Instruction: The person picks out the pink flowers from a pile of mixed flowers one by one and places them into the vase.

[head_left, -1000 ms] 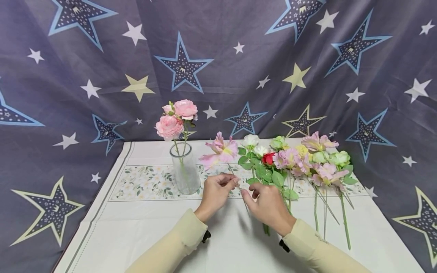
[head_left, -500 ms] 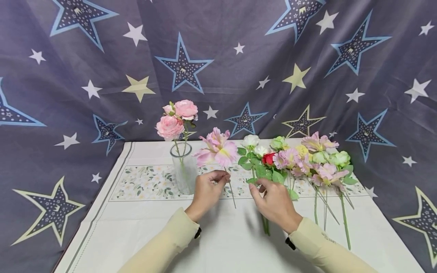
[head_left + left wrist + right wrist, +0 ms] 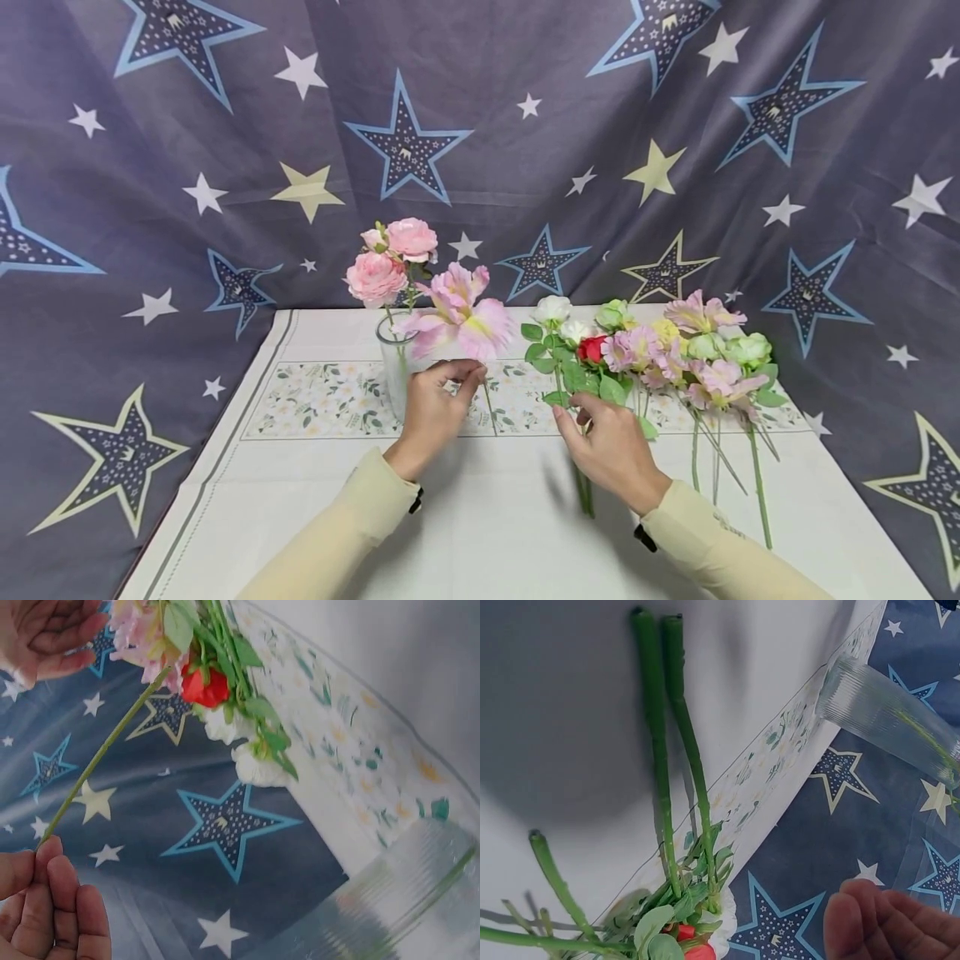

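My left hand [image 3: 435, 408] pinches the thin stem of a pink-lilac flower with a yellow centre [image 3: 461, 321], its head up and its stem end hanging down. In the left wrist view thumb and fingertips meet on the green stem [image 3: 105, 750]. Just behind that hand stands a ribbed glass vase [image 3: 392, 367] with pink peonies [image 3: 378, 279] in it; the held flower overlaps its rim in the head view. My right hand [image 3: 615, 450] hovers over the rose stems [image 3: 656, 742], fingers loosely bent, nothing between them.
On the table's right lie white roses [image 3: 552, 310], a red rose [image 3: 592, 348], green-white blooms [image 3: 748, 348] and more pink-lilac flowers [image 3: 718, 382], stems toward the front. A floral printed band [image 3: 322, 404] crosses the white tablecloth [image 3: 480, 533]. A star-patterned curtain [image 3: 480, 83] hangs behind.
My left hand has carried the pink-lilac flower left and up toward the vase. My right hand has moved away from its stem, a little to the right.
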### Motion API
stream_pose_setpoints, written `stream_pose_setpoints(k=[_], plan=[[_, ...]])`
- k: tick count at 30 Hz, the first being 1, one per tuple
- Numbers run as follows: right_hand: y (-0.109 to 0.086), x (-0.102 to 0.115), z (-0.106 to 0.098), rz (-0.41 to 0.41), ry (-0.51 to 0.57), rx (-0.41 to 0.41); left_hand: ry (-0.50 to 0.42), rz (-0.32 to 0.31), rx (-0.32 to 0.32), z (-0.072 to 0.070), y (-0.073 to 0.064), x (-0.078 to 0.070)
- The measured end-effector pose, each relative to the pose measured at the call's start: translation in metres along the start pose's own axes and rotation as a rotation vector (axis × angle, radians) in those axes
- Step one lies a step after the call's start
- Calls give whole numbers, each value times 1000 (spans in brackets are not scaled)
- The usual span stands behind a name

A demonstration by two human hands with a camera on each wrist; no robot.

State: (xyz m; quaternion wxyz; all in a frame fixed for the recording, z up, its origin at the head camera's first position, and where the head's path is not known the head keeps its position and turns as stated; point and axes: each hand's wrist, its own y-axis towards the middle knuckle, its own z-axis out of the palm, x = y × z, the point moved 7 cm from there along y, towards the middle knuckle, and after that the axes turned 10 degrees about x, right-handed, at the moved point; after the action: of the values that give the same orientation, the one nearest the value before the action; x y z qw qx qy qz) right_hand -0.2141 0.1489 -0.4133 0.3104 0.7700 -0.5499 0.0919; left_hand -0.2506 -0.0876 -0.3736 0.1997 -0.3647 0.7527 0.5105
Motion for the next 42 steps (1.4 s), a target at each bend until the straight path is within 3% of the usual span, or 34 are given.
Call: stream_pose_setpoints(k=[8, 16, 32, 42], plan=[[0, -2, 0, 4, 5, 7, 85, 81, -101, -26, 10, -7], [-2, -2, 0, -18, 1, -12, 111, 143, -176, -51, 18, -17], [-17, -8, -1, -63, 14, -22, 111, 150, -265, -92, 27, -28], [-27, -10, 1, -132, 57, -16, 147, 100, -331, -110, 30, -29]])
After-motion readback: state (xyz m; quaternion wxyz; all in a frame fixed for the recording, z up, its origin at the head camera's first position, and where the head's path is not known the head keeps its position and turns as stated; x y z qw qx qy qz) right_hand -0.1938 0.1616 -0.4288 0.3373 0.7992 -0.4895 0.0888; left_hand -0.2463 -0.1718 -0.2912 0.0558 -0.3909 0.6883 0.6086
